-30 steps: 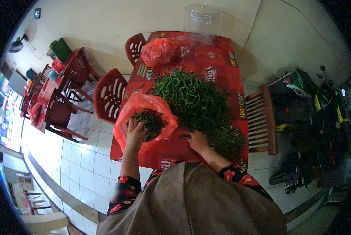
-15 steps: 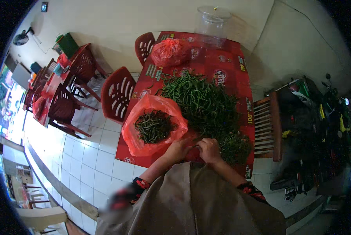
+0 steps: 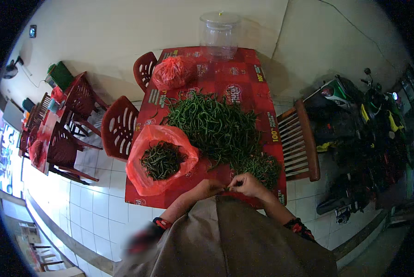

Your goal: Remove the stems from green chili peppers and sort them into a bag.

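Note:
At the near edge of the table my left hand [image 3: 209, 188] and my right hand [image 3: 249, 185] meet, fingers pinched together. A small green bit, seemingly a green chili [image 3: 226, 189], shows between their fingertips; most of it is hidden. Beyond my hands spreads a large heap of long green chilies [image 3: 211, 122]. A smaller pile of thin green bits, which look like stems [image 3: 261, 170], lies beside my right hand. To the left of my hands an open red plastic bag [image 3: 140, 177] holds a mound of darker green chilies [image 3: 161, 160].
The table has a red printed cover [image 3: 244, 69]. At its far end are a tied red plastic bag [image 3: 172, 74] and a clear lidded jar [image 3: 220, 34]. Red plastic chairs [image 3: 119, 127] stand left, a wooden slatted chair [image 3: 304, 138] right, with motorbikes [image 3: 354, 138] behind it.
The view has shifted, so the table sits further left and a little lower. My hands remain together at the near edge, with a green bit now showing between the fingertips.

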`<state>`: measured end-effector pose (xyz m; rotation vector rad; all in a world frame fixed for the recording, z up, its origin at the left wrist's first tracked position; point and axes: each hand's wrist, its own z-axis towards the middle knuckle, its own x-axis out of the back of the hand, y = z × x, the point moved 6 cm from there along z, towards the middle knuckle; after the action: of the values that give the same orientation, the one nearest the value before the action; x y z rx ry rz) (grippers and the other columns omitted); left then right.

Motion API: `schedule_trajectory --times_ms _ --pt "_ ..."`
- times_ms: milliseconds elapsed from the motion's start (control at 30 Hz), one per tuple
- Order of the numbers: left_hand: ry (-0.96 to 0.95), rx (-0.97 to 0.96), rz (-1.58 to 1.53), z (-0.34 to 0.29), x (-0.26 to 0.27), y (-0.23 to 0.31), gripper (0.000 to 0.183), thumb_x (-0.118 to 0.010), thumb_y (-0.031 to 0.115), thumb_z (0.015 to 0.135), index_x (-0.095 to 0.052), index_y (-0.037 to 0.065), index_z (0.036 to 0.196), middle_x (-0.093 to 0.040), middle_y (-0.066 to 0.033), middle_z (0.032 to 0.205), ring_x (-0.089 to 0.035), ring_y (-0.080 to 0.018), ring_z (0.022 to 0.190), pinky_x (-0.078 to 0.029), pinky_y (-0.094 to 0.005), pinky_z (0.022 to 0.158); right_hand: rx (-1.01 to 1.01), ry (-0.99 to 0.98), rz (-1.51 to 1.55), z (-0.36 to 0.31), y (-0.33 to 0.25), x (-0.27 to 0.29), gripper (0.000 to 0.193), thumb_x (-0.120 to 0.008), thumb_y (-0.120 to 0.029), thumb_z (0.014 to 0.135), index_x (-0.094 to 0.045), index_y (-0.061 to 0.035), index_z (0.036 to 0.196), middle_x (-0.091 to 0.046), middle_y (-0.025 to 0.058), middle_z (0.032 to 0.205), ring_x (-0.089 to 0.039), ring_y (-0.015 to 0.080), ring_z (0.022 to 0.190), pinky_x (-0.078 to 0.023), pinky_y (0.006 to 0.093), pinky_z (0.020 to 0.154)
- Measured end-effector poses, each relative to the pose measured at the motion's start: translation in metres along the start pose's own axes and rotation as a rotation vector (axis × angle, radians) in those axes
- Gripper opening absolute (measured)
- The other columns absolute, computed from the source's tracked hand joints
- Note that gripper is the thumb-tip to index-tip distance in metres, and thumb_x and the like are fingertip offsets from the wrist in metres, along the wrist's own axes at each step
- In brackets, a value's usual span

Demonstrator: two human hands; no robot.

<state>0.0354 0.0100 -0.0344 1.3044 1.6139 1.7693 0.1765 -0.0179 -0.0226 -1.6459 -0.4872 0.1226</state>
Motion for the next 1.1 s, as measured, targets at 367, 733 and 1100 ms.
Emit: schedule_trajectory --times_ms 367,733,1100 --pt "0.711 0.129 0.171 -0.045 0.104 -0.024 0.019 -0.052 0.009 0.078 -0.062 0.003 0.093 -0.062 -0.0142 0.078 -0.061 -0.0265 0.073 -0.047 -0.0337 0.067 -0.426 0.096 -0.758 0.043 0.031 0.061 0.022 -0.059 -0.017 0.075 -0.063 -0.0037 0.092 -0.062 0.0126 0.091 -0.059 0.0272 0.084 -0.047 0.0362 0.076" --pt "0.934 0.263 0.055 -0.084 0.151 -0.119 0.052 -0.057 0.012 0.074 -0.039 -0.004 0.120 -0.047 -0.0213 0.111 -0.052 -0.0294 0.090 -0.043 -0.0350 0.079 -0.190 0.674 -0.609 0.193 -0.017 0.095 0.021 -0.064 -0.014 0.072 -0.058 -0.0023 0.088 -0.060 0.0148 0.086 -0.058 0.0308 0.082 -0.047 0.0380 0.071" --pt "0.593 0.277 -0.144 -0.014 0.096 -0.010 0.036 -0.055 0.016 0.082 -0.050 -0.002 0.112 -0.058 -0.0171 0.101 -0.057 -0.0211 0.093 -0.045 -0.0293 0.079 -0.369 0.540 -0.357 0.117 -0.005 0.075 0.021 -0.066 -0.011 0.071 -0.059 -0.0010 0.088 -0.062 0.0110 0.080 -0.061 0.0210 0.076 -0.048 0.0323 0.064"
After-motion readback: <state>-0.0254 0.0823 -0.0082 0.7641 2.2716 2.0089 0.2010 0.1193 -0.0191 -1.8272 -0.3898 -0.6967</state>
